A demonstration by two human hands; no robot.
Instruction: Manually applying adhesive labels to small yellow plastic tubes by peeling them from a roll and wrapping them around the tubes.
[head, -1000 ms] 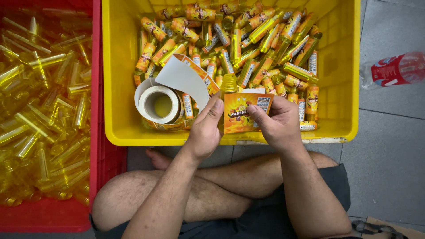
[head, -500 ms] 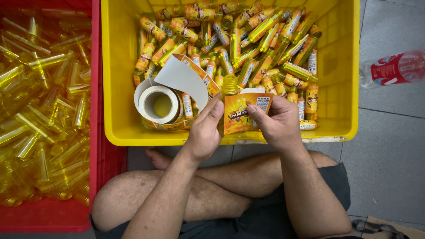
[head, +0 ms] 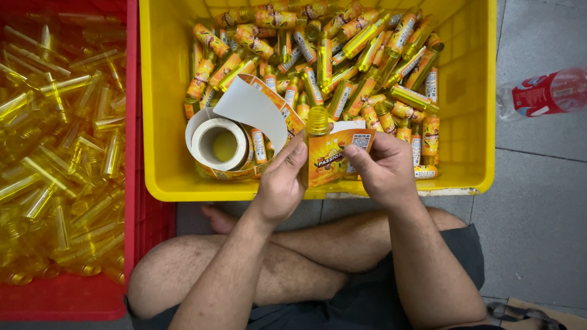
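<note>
Change: hardly any since a second ago; both hands keep the same hold, label a touch flatter.
Red crate (head: 131, 183): far left, heaped with bare clear-yellow bottles (head: 55, 140).
Label roll (head: 219, 145): near-left corner of yellow crate (head: 162, 122), backing strip curling up.
Left hand (head: 280, 183): fingers pressed against the small bottle (head: 318, 125), steadying it upright.
Orange label (head: 330, 160): half-wrapped round that bottle, at the crate's near rim.
Right hand (head: 382, 168): thumb and fingers pinching the label's free edge.
Technique: likely best smoothed from the middle outward, edge kept square.
Labelled bottles (head: 342, 61): piled far right.
</note>
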